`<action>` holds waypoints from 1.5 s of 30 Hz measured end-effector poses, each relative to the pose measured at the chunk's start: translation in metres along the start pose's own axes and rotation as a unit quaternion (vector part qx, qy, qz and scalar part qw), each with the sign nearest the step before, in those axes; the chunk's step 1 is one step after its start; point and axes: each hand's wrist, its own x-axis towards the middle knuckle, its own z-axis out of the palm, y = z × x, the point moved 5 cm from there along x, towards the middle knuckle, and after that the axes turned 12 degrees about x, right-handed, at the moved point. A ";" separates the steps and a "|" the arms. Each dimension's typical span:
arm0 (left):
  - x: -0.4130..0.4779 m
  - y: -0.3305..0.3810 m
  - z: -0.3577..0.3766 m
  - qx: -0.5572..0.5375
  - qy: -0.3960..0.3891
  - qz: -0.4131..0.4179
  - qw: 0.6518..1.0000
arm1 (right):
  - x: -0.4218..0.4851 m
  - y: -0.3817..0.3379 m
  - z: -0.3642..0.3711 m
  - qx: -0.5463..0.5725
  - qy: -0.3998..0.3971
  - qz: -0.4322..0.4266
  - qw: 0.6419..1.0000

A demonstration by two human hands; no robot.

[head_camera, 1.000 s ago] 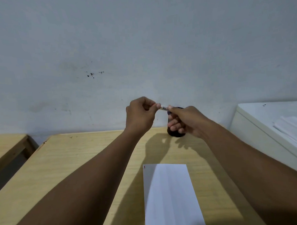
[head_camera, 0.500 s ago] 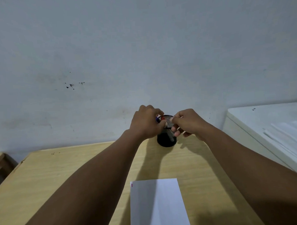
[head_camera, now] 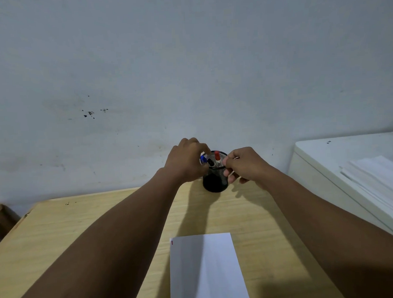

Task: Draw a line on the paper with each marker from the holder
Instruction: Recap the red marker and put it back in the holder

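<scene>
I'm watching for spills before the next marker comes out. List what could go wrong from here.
1. Both hands crowd the rim of the light mesh holder; the left hand pulling the blue-capped marker at a slant could tip it.
2. The red-capped marker and black-capped marker stand loose and could tumble out.
3. The right hand hovers beside the holder; whether it steadies it is unclear.

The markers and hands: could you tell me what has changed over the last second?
The marker held between both hands went down into the black mesh holder; the red-capped marker now stands there. The left hand reaches the blue marker. The paper stayed put.
</scene>
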 end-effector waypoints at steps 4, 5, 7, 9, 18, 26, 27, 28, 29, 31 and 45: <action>-0.002 0.002 0.006 -0.012 -0.023 -0.002 1.000 | -0.003 -0.004 0.003 -0.010 -0.002 -0.007 1.000; -0.002 0.003 0.009 -0.014 -0.018 -0.005 1.000 | -0.003 -0.004 0.003 -0.011 -0.003 -0.007 1.000; -0.004 0.004 0.008 -0.021 -0.005 -0.020 1.000 | -0.003 -0.002 0.003 -0.015 -0.002 -0.002 1.000; -0.007 0.000 0.007 -0.033 -0.004 -0.033 0.999 | -0.004 0.000 0.007 -0.009 -0.002 0.001 1.000; -0.025 -0.021 -0.035 -0.082 0.095 -0.087 0.988 | -0.027 -0.014 0.029 0.054 -0.035 0.007 0.998; -0.061 -0.050 -0.079 -0.297 0.155 -0.186 0.924 | -0.048 -0.028 0.080 0.316 -0.119 0.117 0.934; -0.074 -0.059 -0.080 -0.335 0.142 -0.199 0.910 | -0.053 -0.031 0.092 0.358 -0.121 0.126 0.917; -0.087 -0.067 -0.079 -0.374 0.123 -0.210 0.895 | -0.058 -0.034 0.104 0.397 -0.118 0.131 0.901; -0.099 -0.073 -0.078 -0.405 0.107 -0.217 0.882 | -0.062 -0.035 0.114 0.431 -0.110 0.132 0.886; -0.121 -0.083 -0.073 -0.442 0.088 -0.232 0.862 | -0.067 -0.037 0.130 0.477 -0.095 0.131 0.864; -0.197 -0.083 0.001 -0.582 0.008 -0.278 0.765 | -0.088 -0.005 0.147 0.393 -0.149 0.043 0.906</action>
